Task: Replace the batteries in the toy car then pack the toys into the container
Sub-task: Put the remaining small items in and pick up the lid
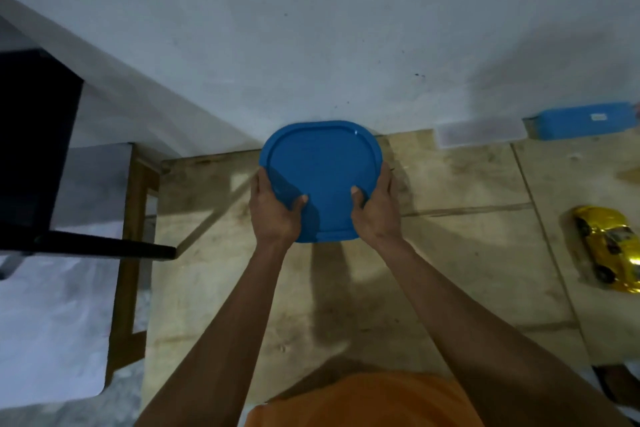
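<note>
A blue container lid (322, 163), rounded and flat, fills the middle of the head view above the wooden table (450, 184). My left hand (275, 210) grips its left edge with the thumb on top. My right hand (375, 210) grips its right edge the same way. Whatever lies under the lid is hidden, so I cannot tell if the container body is beneath it. A shiny yellow toy car (609, 246) lies on the table far to the right, apart from both hands.
A blue rectangular box (581, 120) and a pale flat pad (481, 137) lie at the table's far edge by the wall. A dark chair or stand (38, 149) stands left of the table. The table's left edge runs near x 440.
</note>
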Motion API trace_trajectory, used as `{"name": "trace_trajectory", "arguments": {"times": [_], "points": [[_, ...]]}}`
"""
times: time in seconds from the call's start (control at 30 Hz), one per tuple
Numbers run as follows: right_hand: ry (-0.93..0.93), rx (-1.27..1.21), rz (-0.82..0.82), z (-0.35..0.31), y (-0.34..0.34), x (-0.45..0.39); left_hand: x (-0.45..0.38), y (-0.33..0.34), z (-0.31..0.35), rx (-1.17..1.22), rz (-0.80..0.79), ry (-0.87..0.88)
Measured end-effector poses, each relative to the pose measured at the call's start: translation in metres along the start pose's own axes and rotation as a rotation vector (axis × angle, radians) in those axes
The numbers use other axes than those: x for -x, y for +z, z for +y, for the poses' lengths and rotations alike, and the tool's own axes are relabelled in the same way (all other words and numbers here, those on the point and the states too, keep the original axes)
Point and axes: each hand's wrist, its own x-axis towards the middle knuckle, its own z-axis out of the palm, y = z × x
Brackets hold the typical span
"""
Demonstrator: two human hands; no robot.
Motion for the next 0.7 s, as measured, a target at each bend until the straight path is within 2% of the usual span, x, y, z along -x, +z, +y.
{"name": "trace_trajectory", "arguments": {"times": [0.13, 0.23, 0.33, 0.43, 0.57, 0.7], "points": [[-0.075, 0.124, -0.038, 0.002, 0.000, -0.003, -0.007, 0.000, -0.007, -0.057, -0.027, 0.004], [-0.292, 0.345, -0.001, 0.005, -0.001, -0.011, -0.013, -0.003, -0.012, -0.166, -0.134, 0.109], [-0.335, 0.513, 0.018, 0.008, 0.002, -0.018, -0.017, -0.003, -0.019, -0.303, -0.209, 0.239], [-0.355, 0.554, 0.000, 0.014, 0.004, -0.020, -0.011, 0.005, -0.027, -0.368, -0.116, 0.324], [-0.364, 0.582, -0.043, 0.016, 0.002, -0.025, -0.007, 0.015, -0.028, -0.425, -0.020, 0.337], [-0.333, 0.574, -0.093, 0.009, -0.003, -0.030, -0.011, 0.013, -0.023, -0.443, -0.046, 0.298]]}}
